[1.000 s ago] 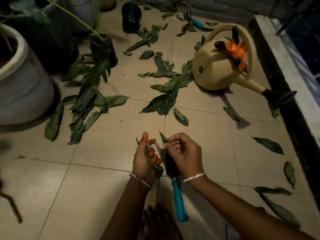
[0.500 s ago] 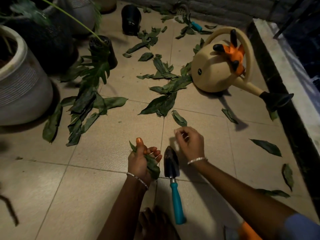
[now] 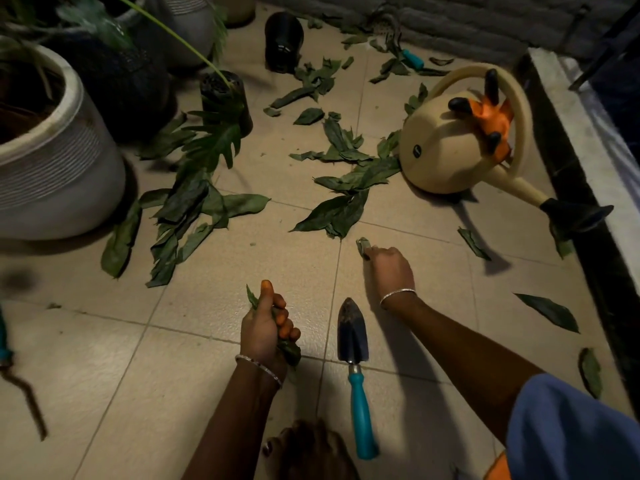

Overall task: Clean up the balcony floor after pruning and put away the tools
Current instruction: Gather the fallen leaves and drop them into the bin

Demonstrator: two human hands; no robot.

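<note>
1. Most of the cleaning is not done yet. Loose leaves (image 3: pixel 346 209) cover the floor (image 3: pixel 242 258) beyond the trowel (image 3: pixel 352 337), more lie far to its left beside the white pot (image 3: pixel 59 174), and a few single ones lie to its right.
2. Only a small part is collected, as I judge it. The left hand (image 3: pixel 265 332), just left of the trowel's blade, is clenched around a bunch of leaves (image 3: pixel 290 349), with the thumb pointing up.
3. The right hand (image 3: pixel 389 268) is down at the floor, a little beyond the trowel's tip and to its right. Its fingers are curled and pinch a small leaf (image 3: pixel 362 244). I cannot tell if this leaf is already off the tile.
4. No tool is put away.
   - The trowel lies flat between the two forearms, with the dark blade away from the person and the teal handle toward them.
   - A second tool (image 3: pixel 412 58) with a teal handle lies far beyond the trowel, by the wall and among leaves.
   - The watering can (image 3: pixel 446 150) is beyond the trowel to the right, with orange gloves (image 3: pixel 491 116) on top.
5. The leaves are dark green, long and pointed. Many are limp or curled at the edges. Those in the left hand look crushed together, so I think they are thin and light.
</note>
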